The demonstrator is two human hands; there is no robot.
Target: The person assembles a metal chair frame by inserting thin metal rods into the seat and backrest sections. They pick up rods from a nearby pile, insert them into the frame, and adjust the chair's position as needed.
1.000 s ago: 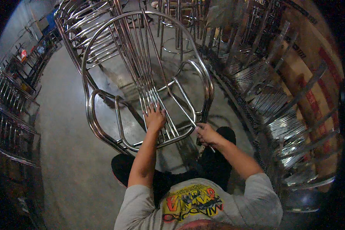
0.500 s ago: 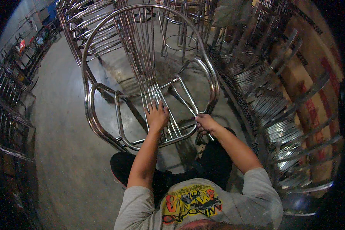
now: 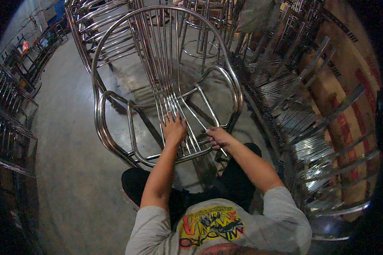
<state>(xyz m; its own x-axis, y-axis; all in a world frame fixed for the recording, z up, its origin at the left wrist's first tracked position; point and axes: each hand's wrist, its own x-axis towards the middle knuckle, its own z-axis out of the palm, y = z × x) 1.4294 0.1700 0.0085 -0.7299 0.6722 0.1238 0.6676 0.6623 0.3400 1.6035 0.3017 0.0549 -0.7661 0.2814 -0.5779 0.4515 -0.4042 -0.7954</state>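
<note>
In front of me stands a shiny metal chair frame (image 3: 132,127) with a big round hoop back and looped arms. Several thin metal rods (image 3: 159,91) run down the back and bend forward over the seat. My left hand (image 3: 174,128) lies flat on these rods, fingers spread, pressing on them over the seat. My right hand (image 3: 218,138) is closed round the lower part of one bent metal rod (image 3: 193,111), to the right of the others. That rod's free end sticks out below my fist, near the seat's front right edge.
More metal frames (image 3: 98,36) stand behind the chair at the far left. Metal stools (image 3: 200,49) are at the back. Bundles of metal rods (image 3: 304,123) and brown cardboard (image 3: 349,85) line the right side. Dark metal frames (image 3: 12,114) stand along the left. The grey concrete floor (image 3: 68,148) lies between.
My right hand has moved left with the rod, bringing it nearer the other rods. My left hand has stayed in place on the rods.
</note>
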